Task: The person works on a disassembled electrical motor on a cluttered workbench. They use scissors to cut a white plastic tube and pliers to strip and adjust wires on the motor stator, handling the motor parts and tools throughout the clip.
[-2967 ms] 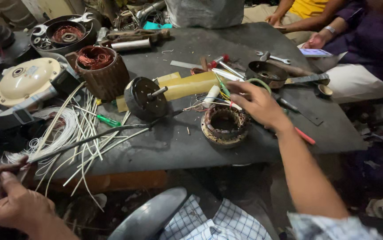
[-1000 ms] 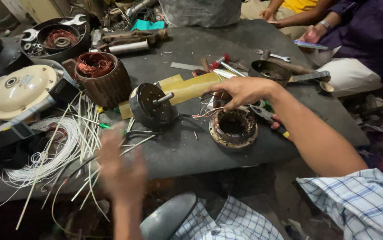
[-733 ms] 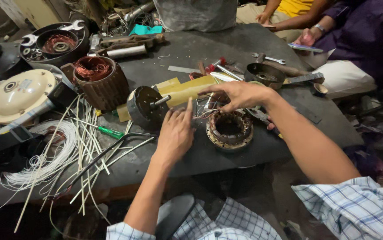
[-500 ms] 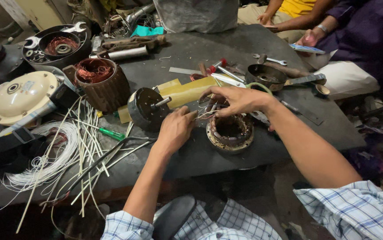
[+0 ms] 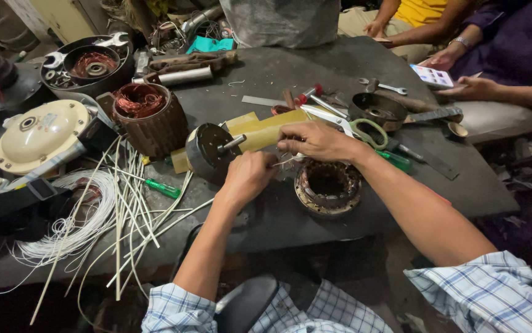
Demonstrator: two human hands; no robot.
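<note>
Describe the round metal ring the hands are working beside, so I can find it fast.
On the dark table, look at the near edge under the right hand. The metal ring lies flat there, rusty and hollow. Unlike the tall winding farther left, it holds no copper wire.

Thin wire or sleeve between left hand [image 5: 248,177] and right hand [image 5: 315,140]: too small to identify; left fingertips curl out of sight, grip unclear. Right hand covers part of yellow insulation sheet [image 5: 259,128] and scissors [image 5: 355,126] blades. Stator ring [image 5: 328,186] inner windings in shadow. Co-workers cut off at top edge, only their hands [image 5: 463,74] visible. Cream motor cover [image 5: 41,132] partly hidden.
</note>
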